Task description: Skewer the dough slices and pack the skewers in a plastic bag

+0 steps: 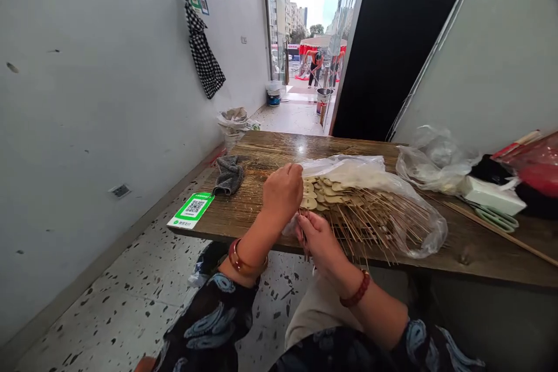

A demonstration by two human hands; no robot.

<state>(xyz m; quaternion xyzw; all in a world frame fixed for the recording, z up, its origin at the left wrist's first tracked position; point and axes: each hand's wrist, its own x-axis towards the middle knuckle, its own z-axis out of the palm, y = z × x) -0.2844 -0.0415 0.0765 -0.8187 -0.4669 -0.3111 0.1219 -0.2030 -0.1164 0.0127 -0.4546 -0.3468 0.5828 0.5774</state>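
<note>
My left hand (283,189) is closed in a fist-like pinch at the left edge of a pile of skewered pale slices (333,190); what its fingers hold is hidden. Lower down, my right hand (320,238) grips several thin wooden skewers (306,253), their ends poking out below the fingers near the table's front edge. The slices look flat and round, possibly potato. They lie overlapping on a clear plastic bag (361,165), with their sticks fanning toward me and to the right. Part of the bag covers the sticks on the right.
On the wooden table (462,229) are a grey cloth (228,175), a QR-code card (190,210), green-handled scissors (497,219), a white tissue pack (492,195) and crumpled plastic bags (438,157). Beyond stand a bagged bin (234,122), a bucket (324,99) and an open doorway with a person (314,64) outside.
</note>
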